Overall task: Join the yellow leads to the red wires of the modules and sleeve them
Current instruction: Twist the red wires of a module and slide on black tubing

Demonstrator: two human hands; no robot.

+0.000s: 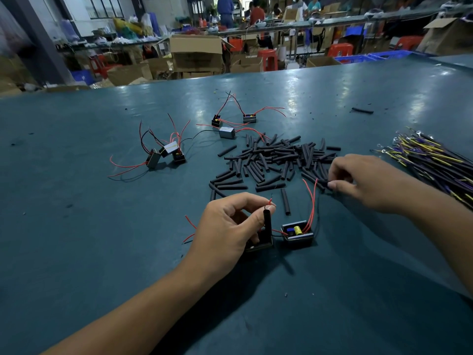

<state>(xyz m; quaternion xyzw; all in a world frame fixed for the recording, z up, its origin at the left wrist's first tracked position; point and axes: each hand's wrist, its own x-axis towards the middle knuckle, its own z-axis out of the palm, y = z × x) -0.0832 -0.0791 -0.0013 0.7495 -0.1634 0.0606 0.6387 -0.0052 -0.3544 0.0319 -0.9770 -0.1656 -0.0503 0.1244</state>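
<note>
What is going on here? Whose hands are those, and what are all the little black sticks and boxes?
The camera sits on a person's head, so you look down at that person's own hands over a green table. The left hand holds a black sleeve upright, with a red wire poking out on top. The right hand pinches another sleeve from the pile. The small boxes are modules with red wires. The yellow leads lie in a bundle on the right.

You see a teal table point(76, 226), black sleeves point(276, 160), red wires point(311, 201) on black modules point(298, 233), one holding a yellow part point(297, 229), and yellow-and-purple leads point(435, 160).
</note>
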